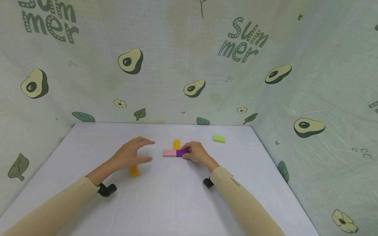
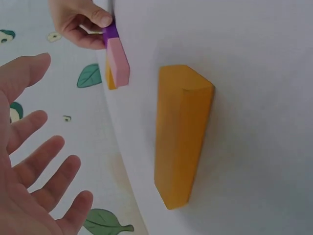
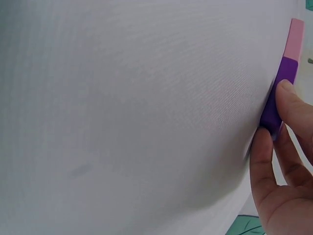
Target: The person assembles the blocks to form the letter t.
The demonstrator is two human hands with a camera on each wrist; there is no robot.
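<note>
Well, mid-frame the right hand (image 1: 197, 152) pinches a purple block (image 1: 179, 153); the left hand (image 1: 129, 154), fingers apart, partly hides an orange block (image 1: 134, 172); a green block (image 1: 219, 139) lies right.

"Summer" (image 1: 243, 40) on the backdrop cloth (image 1: 165, 95)

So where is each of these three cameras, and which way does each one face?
Head: worn on the person's head, facing forward and down at the white tabletop; both sleeves, the left hand and the right hand show.
Left wrist: worn on that wrist, facing an orange block close by; the left hand shows at the edge, the right hand farther off.
Right wrist: worn on that wrist, facing across the tabletop; the right hand shows, holding a purple block.
The two wrist views share the right hand, purple block and pink block.
</note>
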